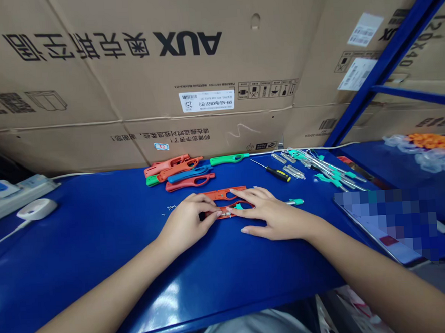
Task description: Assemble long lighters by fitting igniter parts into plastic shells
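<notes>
Two orange lighter casing halves lie one behind the other in front of me. My left hand (188,220) is closed, thumb and fingertips pinched at the left end of the nearer casing half (233,211); a small metal piece shows beside them. My right hand (276,214) spreads its fingers over the right part, fingertips touching the casing. Between its fingers shows a teal trigger piece (239,206). The farther casing half (218,194) lies hollow side up, partly behind both hands. A metal rod with a teal tip (297,201) sticks out beyond my right hand.
Behind lie red, orange and blue lighter handles (189,174), a green lighter (229,159), a screwdriver (278,173), clear plastic parts (293,171) and metal rods with teal pieces (332,172). A tablet-like device (365,228) is right; a power strip (21,199) is left.
</notes>
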{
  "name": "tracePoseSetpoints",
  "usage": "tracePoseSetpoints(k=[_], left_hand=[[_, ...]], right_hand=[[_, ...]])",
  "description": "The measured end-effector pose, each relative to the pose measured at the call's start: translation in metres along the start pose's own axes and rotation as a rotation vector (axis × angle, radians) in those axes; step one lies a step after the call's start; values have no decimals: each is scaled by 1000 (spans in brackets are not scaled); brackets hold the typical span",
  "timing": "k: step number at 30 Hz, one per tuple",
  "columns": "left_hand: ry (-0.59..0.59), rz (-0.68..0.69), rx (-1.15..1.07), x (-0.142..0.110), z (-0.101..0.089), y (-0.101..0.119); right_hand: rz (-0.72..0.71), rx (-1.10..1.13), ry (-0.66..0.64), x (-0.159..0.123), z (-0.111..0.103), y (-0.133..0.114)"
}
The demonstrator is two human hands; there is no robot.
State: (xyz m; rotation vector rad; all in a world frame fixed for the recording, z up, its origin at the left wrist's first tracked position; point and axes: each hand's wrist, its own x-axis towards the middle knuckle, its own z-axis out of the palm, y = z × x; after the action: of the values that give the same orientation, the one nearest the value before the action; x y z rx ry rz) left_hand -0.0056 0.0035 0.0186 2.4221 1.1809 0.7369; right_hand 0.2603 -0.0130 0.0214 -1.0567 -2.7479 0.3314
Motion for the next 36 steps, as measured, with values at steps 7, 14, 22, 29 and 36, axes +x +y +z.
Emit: tracePoseSetpoints(k=[7,14,22,29,36], left_hand=[[11,8,-16,1,2,0],[25,9,-59,-1,2,6],[-29,-118,-244,0,9,4],[-8,-174,-317,-1,15,1],[-28,-79,-171,-3,7,9]], right_hand=[[-7,30,99,2,1,0],[46,86,224,5,0,3],[48,200,216,7,2,5],[66,328,222,9,4,5],[84,385,226,8,1,4]])
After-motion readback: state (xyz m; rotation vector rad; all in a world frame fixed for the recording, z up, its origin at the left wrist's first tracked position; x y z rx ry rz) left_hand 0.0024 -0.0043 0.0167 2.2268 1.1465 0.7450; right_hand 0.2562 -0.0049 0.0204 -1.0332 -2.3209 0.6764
